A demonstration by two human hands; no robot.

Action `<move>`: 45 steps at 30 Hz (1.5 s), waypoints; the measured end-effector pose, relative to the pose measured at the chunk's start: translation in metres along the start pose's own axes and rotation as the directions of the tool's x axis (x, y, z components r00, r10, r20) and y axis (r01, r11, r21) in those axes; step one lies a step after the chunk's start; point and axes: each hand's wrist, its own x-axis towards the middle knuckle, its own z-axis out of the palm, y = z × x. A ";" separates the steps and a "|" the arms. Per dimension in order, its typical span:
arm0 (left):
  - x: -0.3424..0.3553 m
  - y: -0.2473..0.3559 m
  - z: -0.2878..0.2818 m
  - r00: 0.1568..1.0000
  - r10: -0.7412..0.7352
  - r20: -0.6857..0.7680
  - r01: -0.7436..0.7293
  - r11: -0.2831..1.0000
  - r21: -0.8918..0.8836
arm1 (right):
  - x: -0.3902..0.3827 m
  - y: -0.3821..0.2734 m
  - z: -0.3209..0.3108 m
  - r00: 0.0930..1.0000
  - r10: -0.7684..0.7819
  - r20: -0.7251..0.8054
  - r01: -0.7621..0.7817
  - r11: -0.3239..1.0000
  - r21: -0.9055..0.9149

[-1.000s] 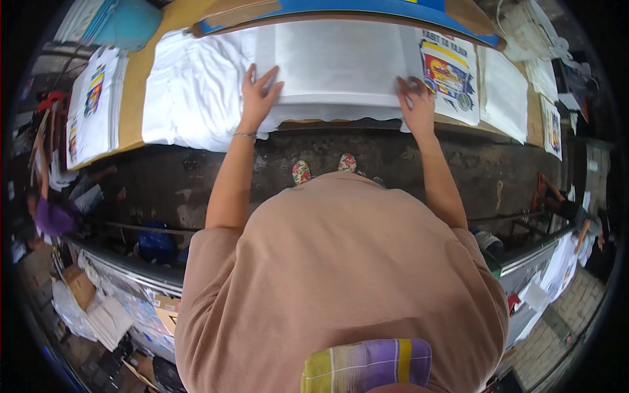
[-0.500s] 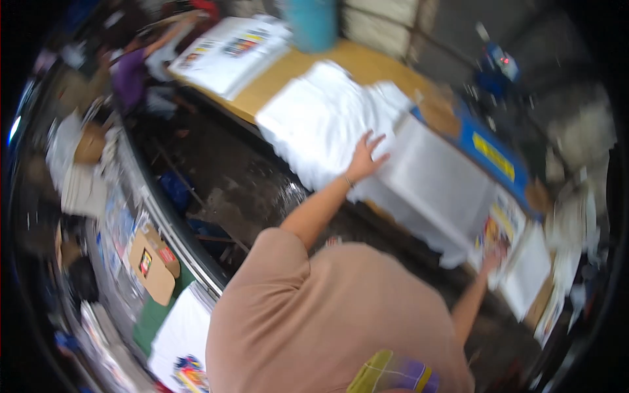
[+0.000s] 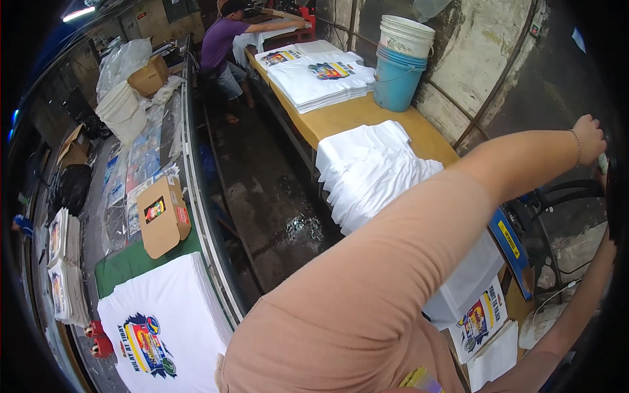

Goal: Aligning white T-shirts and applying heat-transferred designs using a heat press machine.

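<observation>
My left arm stretches across to the far right, and my left hand (image 3: 590, 136) is closed in a fist at the picture's rim. What it grips is hidden. My right forearm rises along the right edge, and only a sliver of my right hand (image 3: 602, 171) shows just below the left one, its fingers out of sight. Below the hands are the black bars and blue base of a heat press (image 3: 514, 252). A translucent white sheet (image 3: 462, 288) lies beside it, partly over a printed white T-shirt (image 3: 477, 322). My left sleeve hides part of this.
Crumpled white T-shirts (image 3: 367, 164) lie on the yellow table (image 3: 321, 121), with a printed stack (image 3: 314, 88) and buckets (image 3: 398, 78) behind. Leftward, another bench holds printed T-shirts (image 3: 190, 308) and a cardboard box (image 3: 164, 219). A person in purple (image 3: 223, 42) works at the far end.
Both hands have left the sheet and shirts and moved to the far right rim. My left hand, spread before, is now closed. The view has shifted and sharpened.
</observation>
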 end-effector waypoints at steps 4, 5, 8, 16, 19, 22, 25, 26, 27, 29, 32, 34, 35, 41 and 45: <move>-0.003 0.005 -0.015 0.952 0.189 0.240 -0.192 0.981 -0.010 | -0.011 0.032 0.048 0.989 0.016 -0.144 0.020 0.969 0.245; -0.020 0.010 -0.020 0.943 0.281 0.178 -0.266 0.958 -0.105 | -0.033 0.028 0.066 0.964 -0.099 -0.246 0.170 0.943 0.285; -0.099 0.035 -0.032 0.869 0.470 0.155 -0.404 0.855 -0.324 | -0.136 -0.014 0.115 0.933 -0.253 -0.255 0.342 0.843 0.416; -0.329 0.123 0.004 0.499 0.656 0.566 0.007 0.651 -0.759 | -0.275 -0.168 0.259 0.823 -0.468 0.322 0.352 0.865 0.357; -0.356 0.134 0.018 0.507 0.612 0.607 0.109 0.653 -0.749 | -0.290 -0.176 0.302 0.861 -0.408 0.303 0.286 0.882 0.375; -0.371 0.141 0.030 0.544 0.572 0.614 0.156 0.650 -0.744 | -0.303 -0.174 0.328 0.888 -0.362 0.284 0.231 0.885 0.404; -0.385 0.147 0.040 0.520 0.580 0.627 0.171 0.649 -0.742 | -0.305 -0.179 0.349 0.887 -0.357 0.294 0.201 0.870 0.450; -0.390 0.147 0.042 0.526 0.586 0.617 0.142 0.655 -0.742 | -0.305 -0.182 0.354 0.877 -0.386 0.287 0.214 0.847 0.488; -0.394 0.147 0.046 0.506 0.598 0.622 0.109 0.671 -0.734 | -0.305 -0.186 0.358 0.895 -0.365 0.256 0.227 0.867 0.444; -0.398 0.149 0.050 0.548 0.574 0.608 0.087 0.684 -0.724 | -0.304 -0.189 0.361 0.909 -0.352 0.223 0.243 0.883 0.402; -0.400 0.151 0.048 0.544 0.562 0.623 0.095 0.697 -0.711 | -0.302 -0.187 0.351 0.881 -0.362 0.305 0.217 0.882 0.419; -0.400 0.148 0.041 0.541 0.541 0.644 0.115 0.711 -0.694 | -0.296 -0.182 0.337 0.841 -0.385 0.379 0.197 0.872 0.448; -0.402 0.145 0.035 0.656 0.474 0.587 0.072 0.735 -0.674 | -0.293 -0.179 0.327 0.856 -0.415 0.307 0.218 0.830 0.514; -0.464 0.069 -0.005 0.854 0.015 0.521 0.409 0.600 -0.688 | -0.271 -0.193 0.270 0.972 -0.229 0.060 0.080 0.556 0.827; -0.568 -0.016 -0.002 0.428 -0.629 0.649 0.893 0.407 -0.193 | -0.248 -0.241 0.260 0.926 -0.265 0.269 -0.273 0.023 0.962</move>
